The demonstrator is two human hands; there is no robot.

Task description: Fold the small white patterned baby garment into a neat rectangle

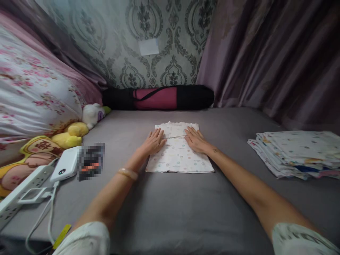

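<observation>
A small white cloth [178, 156] with a faint coloured print lies flat on the grey bed sheet [170, 209], folded into a rectangle. My left hand [154, 141] rests palm down on its upper left part, fingers spread. My right hand [196, 139] lies flat on the upper right part, fingers spread too. Neither hand grips anything. A thin fold line runs between the two hands. A pale bangle [128, 173] sits on my left wrist.
A stack of folded printed cloths [297, 152] lies at the right. A black and pink rolled bag [159, 97] lies along the wall. At the left are a floral pillow [34, 88], plush toys [79, 127], a white power bank [66, 163] and a power strip [23, 191].
</observation>
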